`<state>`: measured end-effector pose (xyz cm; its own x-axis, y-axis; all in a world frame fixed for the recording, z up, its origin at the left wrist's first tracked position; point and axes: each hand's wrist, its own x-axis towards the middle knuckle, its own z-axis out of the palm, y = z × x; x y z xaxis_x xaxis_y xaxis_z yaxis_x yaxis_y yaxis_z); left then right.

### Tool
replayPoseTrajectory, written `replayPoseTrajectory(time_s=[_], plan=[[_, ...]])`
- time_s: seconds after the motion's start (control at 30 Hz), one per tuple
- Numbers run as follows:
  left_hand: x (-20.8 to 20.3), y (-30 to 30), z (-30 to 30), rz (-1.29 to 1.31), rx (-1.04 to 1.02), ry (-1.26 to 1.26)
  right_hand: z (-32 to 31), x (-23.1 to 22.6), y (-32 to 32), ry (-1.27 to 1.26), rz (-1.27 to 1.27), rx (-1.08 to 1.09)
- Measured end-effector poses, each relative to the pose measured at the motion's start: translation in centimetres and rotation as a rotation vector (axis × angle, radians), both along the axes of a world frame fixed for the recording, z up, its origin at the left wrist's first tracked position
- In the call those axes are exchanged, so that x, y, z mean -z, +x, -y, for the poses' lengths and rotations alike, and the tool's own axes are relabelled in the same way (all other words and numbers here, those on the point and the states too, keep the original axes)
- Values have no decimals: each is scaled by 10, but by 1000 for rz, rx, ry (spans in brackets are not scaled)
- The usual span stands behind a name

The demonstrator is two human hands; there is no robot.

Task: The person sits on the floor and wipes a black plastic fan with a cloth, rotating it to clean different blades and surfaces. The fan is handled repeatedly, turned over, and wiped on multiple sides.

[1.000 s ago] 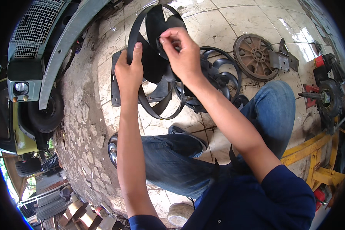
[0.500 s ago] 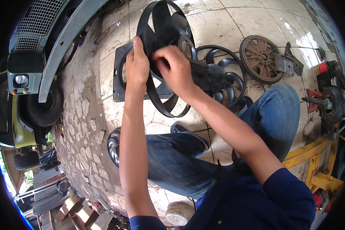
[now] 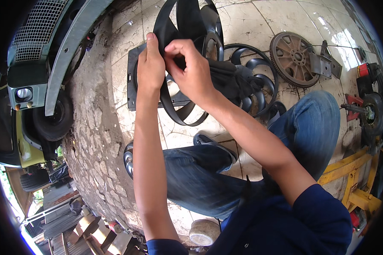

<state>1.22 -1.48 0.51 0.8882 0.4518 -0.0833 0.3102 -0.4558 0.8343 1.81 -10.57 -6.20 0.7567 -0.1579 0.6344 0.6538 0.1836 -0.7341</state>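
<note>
In the head view, a black plastic ring-rimmed fan (image 3: 190, 25) tilts at upper centre, just above both hands; the left hand (image 3: 151, 70) clasps its smooth rim; the right hand (image 3: 192, 70) curls half-closed beside it, any hold unclear; a rusty, toothed, spoked flywheel (image 3: 292, 56) lies upper right on cracked floor tiles (image 3: 251, 25).

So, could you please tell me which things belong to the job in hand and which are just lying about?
In use:
black ringed fan, held by the left hand; right hand at its rim

Apparently lying about:
second ringed fan
rusty toothed wheel
yellow frame
</note>
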Motion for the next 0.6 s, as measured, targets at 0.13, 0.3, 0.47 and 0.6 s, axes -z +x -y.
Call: replayPoseTrajectory(time_s=[0.13,0.3,0.47,0.6], plan=[[2,4,6,33,-31,63,14,-15,47,52,-20,148],[-8,2,22,48,-14,46,8,-16,35,46,28,119],[1,6,7,77,0,141,5,-14,31,57,20,93],[-3,3,18,51,28,86,17,-23,62,35,-2,171]])
